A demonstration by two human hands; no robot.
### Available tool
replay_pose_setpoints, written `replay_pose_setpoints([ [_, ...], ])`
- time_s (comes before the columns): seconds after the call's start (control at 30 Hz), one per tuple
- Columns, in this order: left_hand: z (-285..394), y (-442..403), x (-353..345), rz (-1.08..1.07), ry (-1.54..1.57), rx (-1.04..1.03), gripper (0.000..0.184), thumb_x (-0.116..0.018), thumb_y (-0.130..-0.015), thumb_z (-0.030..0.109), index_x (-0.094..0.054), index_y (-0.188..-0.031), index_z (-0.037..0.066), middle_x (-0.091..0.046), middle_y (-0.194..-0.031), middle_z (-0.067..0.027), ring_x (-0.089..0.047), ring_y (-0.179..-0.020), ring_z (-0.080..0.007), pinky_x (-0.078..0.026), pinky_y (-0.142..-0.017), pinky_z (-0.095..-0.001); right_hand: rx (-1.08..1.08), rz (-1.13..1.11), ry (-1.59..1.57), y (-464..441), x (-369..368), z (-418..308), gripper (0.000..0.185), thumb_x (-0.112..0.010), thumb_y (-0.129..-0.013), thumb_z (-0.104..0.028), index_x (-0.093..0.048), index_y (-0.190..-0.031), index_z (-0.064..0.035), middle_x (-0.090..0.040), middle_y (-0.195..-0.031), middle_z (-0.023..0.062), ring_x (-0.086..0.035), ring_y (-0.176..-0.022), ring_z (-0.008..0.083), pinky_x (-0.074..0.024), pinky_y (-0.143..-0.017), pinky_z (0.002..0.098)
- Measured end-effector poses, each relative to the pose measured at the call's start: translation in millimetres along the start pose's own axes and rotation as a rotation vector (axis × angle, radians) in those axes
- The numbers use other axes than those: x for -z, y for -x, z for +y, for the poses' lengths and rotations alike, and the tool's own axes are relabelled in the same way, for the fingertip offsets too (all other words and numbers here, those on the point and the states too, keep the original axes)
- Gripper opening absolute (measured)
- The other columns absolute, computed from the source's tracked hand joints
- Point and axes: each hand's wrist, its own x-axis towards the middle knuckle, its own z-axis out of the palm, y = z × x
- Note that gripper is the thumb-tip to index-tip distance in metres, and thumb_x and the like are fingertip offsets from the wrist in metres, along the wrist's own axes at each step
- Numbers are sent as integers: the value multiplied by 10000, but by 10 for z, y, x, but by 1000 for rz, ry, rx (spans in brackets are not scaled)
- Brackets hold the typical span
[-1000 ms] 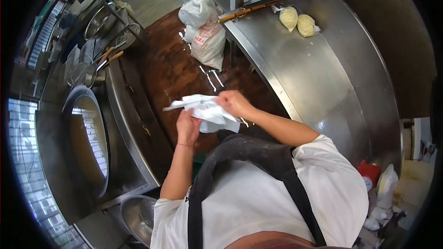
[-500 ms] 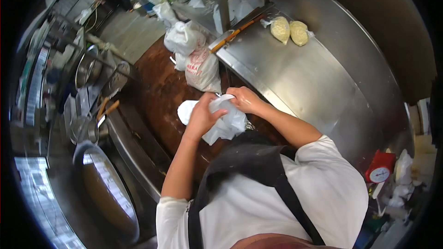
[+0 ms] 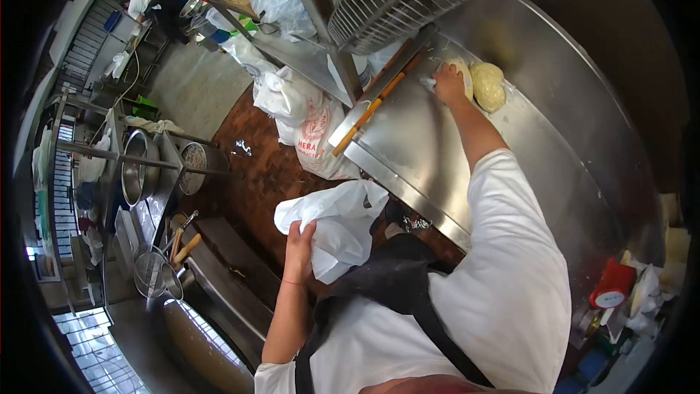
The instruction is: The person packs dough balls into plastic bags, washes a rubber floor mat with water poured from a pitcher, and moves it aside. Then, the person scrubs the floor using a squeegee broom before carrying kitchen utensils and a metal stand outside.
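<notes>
- Near yellow-filled bag (image 3: 462,68): we found it under the right hand (image 3: 450,83), whose fingers curved over it. We could not tell whether they had closed.
- Second yellow-filled bag (image 3: 488,89): it sat just to the right of that hand.
- White plastic bag (image 3: 344,225): gripped along one edge by the left hand (image 3: 299,246), it spread loosely, rumpled, away from the thumb.
- Handling, our judgement: the filling looked soft, so we favoured a broad hold round the whole bag over a pinch of thin plastic, with the left grip firm enough to stop the white plastic slipping.
- Steel counter (image 3: 419,147): below the right hand. To that hand's left, we noted a wooden stick (image 3: 375,112).
- Printed sack (image 3: 315,135): on the floor, beyond the left hand.
</notes>
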Motion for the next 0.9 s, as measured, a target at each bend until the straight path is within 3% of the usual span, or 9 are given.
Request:
replay_pose_setpoints([
  [0.03,94,-74,-15,-27,-1,61,469,-575,-961,284,-501,-1310,-21,-599,-1175,-112,-576,-1039,-206,-471,-902,-341,38,82,29,-50,-332,72,368,-702,-774,-176,-622,-1119,-74,-551,-1170,155,-524,-1125,355,-466,-904,456],
  [0.17,555,-269,-262,-182,103,183,527,-510,-992,342,-458,-1380,-9,-563,-1296,-102,-554,-1162,-228,-446,-990,-367,106,173,-152,377,-543,155,141,-611,-819,-128,-643,-932,-49,-615,-982,133,-591,-948,329,-488,-819,417],
  [0.27,568,-568,-407,-304,184,203,579,-534,-982,395,-468,-1344,-51,-595,-1243,-135,-618,-1073,-244,-503,-927,-381,69,411,-464,856,-566,325,111,-556,-877,-120,-600,-854,-20,-606,-791,134,-576,-730,291,-476,-723,386],
  [0.3,583,-591,-453,-322,167,215,587,-539,-978,403,-472,-1335,-57,-601,-1230,-138,-626,-1057,-245,-511,-914,-382,29,430,-905,962,-675,498,154,-512,-942,-132,-558,-847,-21,-536,-680,116,-491,-629,242,-434,-645,369],
  [0.4,670,-726,-682,-412,114,213,601,-550,-969,422,-483,-1310,-68,-613,-1198,-145,-642,-1023,-245,-530,-885,-386,-404,406,-1017,1435,540,162,236,-484,-1000,-203,-531,-836,-39,-466,-653,62,-401,-596,181,-390,-591,339],
  [0.67,467,-1233,-1542,-789,-46,186,603,-513,-986,406,-453,-1330,-85,-602,-1205,-164,-613,-1082,-257,-506,-914,-367,-650,750,-1151,3236,2949,-711,292,-492,-1028,-297,-553,-828,-94,-463,-691,-43,-383,-622,71,-321,-553,243],
  [0.8,306,-1158,-1953,-1025,-133,-72,667,-519,-982,416,-392,-1379,-104,-534,-1321,-193,-511,-1237,-256,-419,-1016,-341,-824,784,-1259,3355,2814,-928,265,-491,-1030,-271,-555,-854,-85,-502,-733,-23,-422,-644,73,-352,-584,236],
  [0.83,374,-1030,-1935,-1067,-140,-75,703,-524,-980,409,-325,-1419,-102,-473,-1392,-199,-444,-1302,-257,-359,-1072,-339,-839,837,-1375,3302,2634,-960,255,-488,-1031,-263,-548,-865,-79,-506,-742,-12,-431,-649,81,-368,-603,236],
  [0.9,497,-718,-1857,-1055,-67,54,681,-557,-967,381,-296,-1451,-21,-504,-1342,-183,-495,-1248,-261,-421,-1032,-366,-850,927,-1524,3154,2164,-982,223,-478,-1031,-237,-542,-892,-75,-514,-759,4,-447,-660,97,-397,-634,244],
])
